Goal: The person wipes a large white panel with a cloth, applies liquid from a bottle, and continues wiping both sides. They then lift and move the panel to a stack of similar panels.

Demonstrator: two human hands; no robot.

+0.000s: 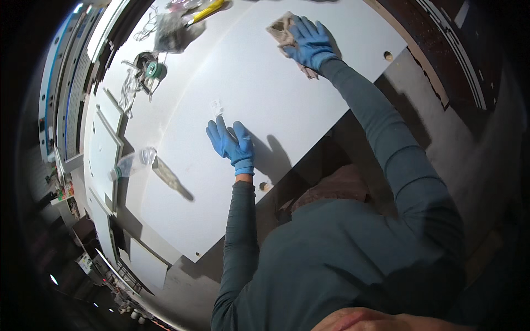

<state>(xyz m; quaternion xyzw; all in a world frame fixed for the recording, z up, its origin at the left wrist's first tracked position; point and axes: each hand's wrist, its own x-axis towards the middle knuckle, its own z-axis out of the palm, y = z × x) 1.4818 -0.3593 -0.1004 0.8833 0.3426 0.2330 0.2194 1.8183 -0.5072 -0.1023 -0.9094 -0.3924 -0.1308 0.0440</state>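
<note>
A large white panel (pixel 187 182) lies before me with round holes near its edges. My right hand (pixel 312 44), in a blue glove, holds a crumpled beige cloth (pixel 282 34) against the panel's far right part. Its fingers stretch over the cloth, which sticks out on the left and below the palm. My left hand (pixel 231 144), also blue-gloved, is open at the middle of the panel with nothing in it. Whether it touches the surface I cannot tell. Just beyond its fingertips is a small whitish, see-through patch (pixel 216 106).
Left of the panel lies a clear plastic bottle (pixel 132 164). Farther off are a tape measure or reel with a green disc (pixel 153 69), a grey plastic bag (pixel 171 34) and a yellow-handled tool (pixel 207 11). White boards (pixel 104 146) line the left; a dark-edged board (pixel 430 71) stands right.
</note>
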